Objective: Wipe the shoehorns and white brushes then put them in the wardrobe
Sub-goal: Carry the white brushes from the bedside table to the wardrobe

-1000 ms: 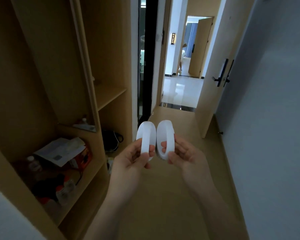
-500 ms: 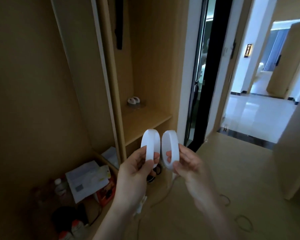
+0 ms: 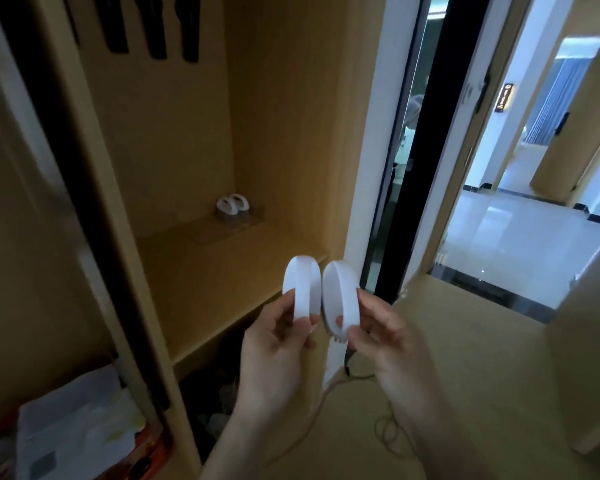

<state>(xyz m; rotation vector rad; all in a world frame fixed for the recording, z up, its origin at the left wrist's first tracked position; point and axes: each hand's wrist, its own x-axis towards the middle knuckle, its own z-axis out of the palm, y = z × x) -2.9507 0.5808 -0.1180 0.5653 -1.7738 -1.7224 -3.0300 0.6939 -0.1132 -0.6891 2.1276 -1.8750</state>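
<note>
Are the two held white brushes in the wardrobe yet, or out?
Out. The left hand grips the left brush and the right hand the right brush, before the shelf.

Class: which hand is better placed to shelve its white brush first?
Left, probably: the left hand and its brush lie before the shelf; the right hand sits past its right end.

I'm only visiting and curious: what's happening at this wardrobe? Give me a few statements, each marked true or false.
1. The left hand grips a white brush. True.
2. The right hand is empty. False: it holds a second brush.
3. The wardrobe shelf holds nothing. False: a pair of white brushes sits at its back.
4. Above the shelf hang dark items. True.
</note>
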